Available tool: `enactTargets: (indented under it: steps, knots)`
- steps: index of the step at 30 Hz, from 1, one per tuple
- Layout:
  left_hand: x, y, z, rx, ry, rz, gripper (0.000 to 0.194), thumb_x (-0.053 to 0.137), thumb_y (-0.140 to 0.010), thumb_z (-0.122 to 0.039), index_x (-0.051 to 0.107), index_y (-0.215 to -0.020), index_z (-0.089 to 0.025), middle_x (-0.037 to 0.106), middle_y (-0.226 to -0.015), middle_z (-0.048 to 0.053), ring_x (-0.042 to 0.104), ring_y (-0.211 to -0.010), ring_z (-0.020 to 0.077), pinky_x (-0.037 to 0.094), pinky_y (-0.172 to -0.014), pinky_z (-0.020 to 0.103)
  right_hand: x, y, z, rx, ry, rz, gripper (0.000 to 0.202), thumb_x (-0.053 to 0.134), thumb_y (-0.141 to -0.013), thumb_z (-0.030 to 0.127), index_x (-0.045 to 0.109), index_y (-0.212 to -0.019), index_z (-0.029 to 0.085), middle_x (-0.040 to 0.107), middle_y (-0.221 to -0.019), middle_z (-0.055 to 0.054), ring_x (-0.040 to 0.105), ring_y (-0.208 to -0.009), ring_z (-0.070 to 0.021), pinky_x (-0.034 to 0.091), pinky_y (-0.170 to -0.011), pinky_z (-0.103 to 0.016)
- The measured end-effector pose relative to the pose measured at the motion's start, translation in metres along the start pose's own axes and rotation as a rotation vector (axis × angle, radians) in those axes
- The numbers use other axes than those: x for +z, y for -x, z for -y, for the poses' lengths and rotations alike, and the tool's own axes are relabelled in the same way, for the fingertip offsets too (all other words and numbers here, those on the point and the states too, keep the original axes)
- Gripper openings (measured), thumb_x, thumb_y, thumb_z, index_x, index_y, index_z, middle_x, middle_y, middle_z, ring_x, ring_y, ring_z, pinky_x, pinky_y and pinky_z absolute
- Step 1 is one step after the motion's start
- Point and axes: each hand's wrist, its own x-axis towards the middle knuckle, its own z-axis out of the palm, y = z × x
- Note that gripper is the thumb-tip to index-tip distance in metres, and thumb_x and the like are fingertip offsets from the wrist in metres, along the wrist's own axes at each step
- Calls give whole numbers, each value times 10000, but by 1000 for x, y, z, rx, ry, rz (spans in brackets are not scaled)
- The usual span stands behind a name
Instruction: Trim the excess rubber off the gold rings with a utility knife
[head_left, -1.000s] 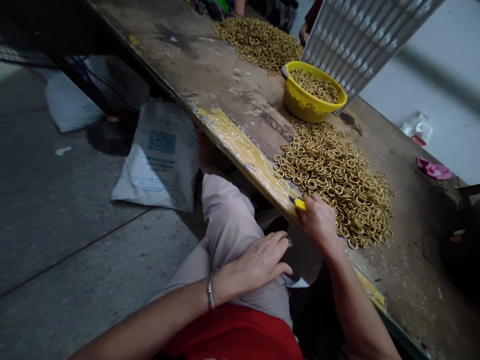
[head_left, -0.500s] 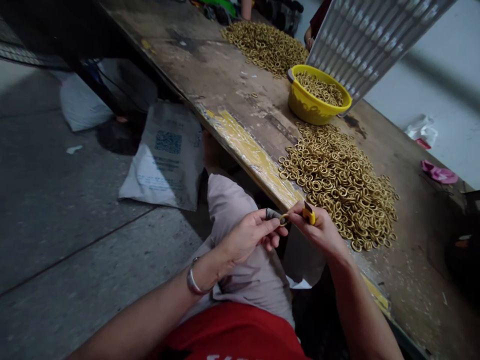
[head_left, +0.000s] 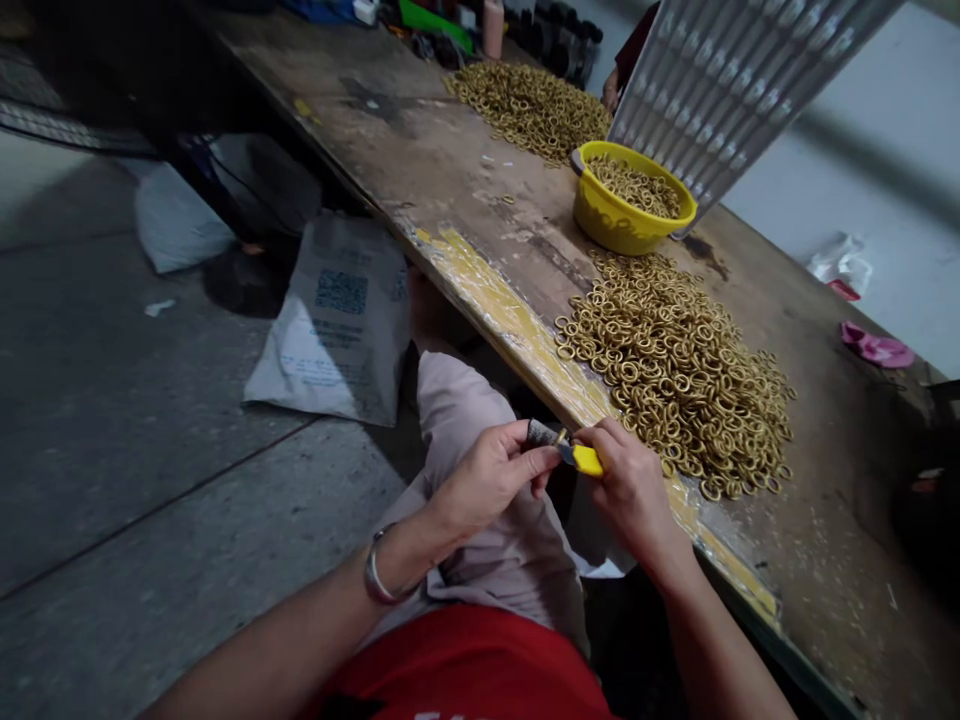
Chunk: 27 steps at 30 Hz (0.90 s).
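Above my lap, my left hand (head_left: 504,468) pinches a small brass-coloured ring (head_left: 560,437) between thumb and forefinger. A dark wrap covers part of that forefinger. My right hand (head_left: 626,480) grips a yellow utility knife (head_left: 587,460), its blade pointing left and meeting the ring, as far as I can see. Both hands are close together just off the table's edge. Right beside my right hand, a large heap of the same rings (head_left: 682,360) lies on the wooden table (head_left: 450,180).
A yellow basin (head_left: 626,225) full of rings stands behind the near heap. Farther back lies another ring pile (head_left: 529,110), near another person's hand (head_left: 611,92). A ribbed translucent panel (head_left: 742,90) leans over the table. White sacks (head_left: 330,340) stand on the floor at left.
The knife has swung from pointing up in my right hand to pointing left, its blade now at the ring. My right hand has turned over; my left keeps holding the ring.
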Motion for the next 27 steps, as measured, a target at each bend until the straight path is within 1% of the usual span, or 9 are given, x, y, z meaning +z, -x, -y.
enactTargets:
  steps: [5, 8, 10, 13, 15, 17, 19, 22, 27]
  knots:
    - [3, 1, -2, 80, -196, -18, 236, 638, -872, -362, 564, -756, -169, 531, -611, -37, 476, -571, 110, 385, -550, 244, 4, 3, 9, 42, 284, 19, 178, 519, -896, 78, 658, -908, 189, 644, -851, -45, 580, -723, -170, 338, -621, -273]
    - [6, 8, -12, 156, -336, -23, 170, 614, -876, -274, 567, -744, -178, 511, -624, -39, 457, -593, 117, 374, -566, 250, 4, -3, 5, 130, 395, 75, 160, 520, -939, 109, 661, -918, 182, 653, -852, -50, 577, -692, -166, 296, -593, -288]
    - [11, 15, -20, 208, -399, 33, 140, 598, -868, -197, 577, -731, -179, 542, -676, -22, 489, -641, 125, 397, -613, 255, -1, -8, -7, 273, 491, 118, 179, 499, -942, 91, 664, -936, 160, 671, -879, -73, 580, -676, -168, 266, -576, -301]
    - [17, 23, -26, 223, -452, 226, 173, 588, -896, -183, 593, -724, -181, 587, -766, 5, 550, -721, 145, 426, -679, 265, -14, -13, -36, 455, 538, 77, 171, 501, -928, 90, 665, -936, 137, 693, -909, -103, 595, -697, -185, 268, -586, -304]
    - [19, 21, -18, 193, -533, 241, 204, 605, -897, -193, 573, -696, -185, 577, -741, 5, 547, -704, 152, 416, -666, 273, -23, -13, -52, 441, 449, 2, 149, 514, -944, 141, 662, -928, 154, 693, -901, -89, 611, -745, -192, 312, -628, -290]
    - [19, 16, -2, 167, -654, 187, 217, 620, -895, -202, 550, -690, -191, 572, -731, 4, 538, -690, 161, 395, -650, 285, -27, -10, -59, 388, 370, -10, 161, 525, -965, 215, 652, -873, 175, 679, -858, -65, 609, -749, -189, 332, -652, -284]
    - [20, 11, 17, 141, -772, 173, 185, 639, -892, -213, 542, -735, -199, 590, -757, 4, 549, -705, 174, 386, -651, 294, -25, -6, -59, 363, 362, 50, 203, 541, -970, 272, 640, -815, 187, 663, -824, -51, 596, -723, -184, 319, -638, -287]
    - [24, 8, 37, 99, -907, 230, 112, 637, -888, -185, 543, -829, -206, 619, -826, 14, 586, -763, 201, 409, -682, 308, -13, -4, -53, 397, 448, 146, 194, 542, -970, 265, 658, -837, 185, 679, -886, -66, 598, -721, -177, 286, -613, -297]
    - [23, 9, 37, 101, -1051, 318, 107, 632, -902, -237, 542, -951, -208, 629, -1000, 54, 612, -899, 240, 453, -779, 348, 1, -8, -48, 468, 595, 223, 162, 531, -962, 209, 685, -937, 162, 689, -972, -99, 632, -742, -183, 286, -596, -308]
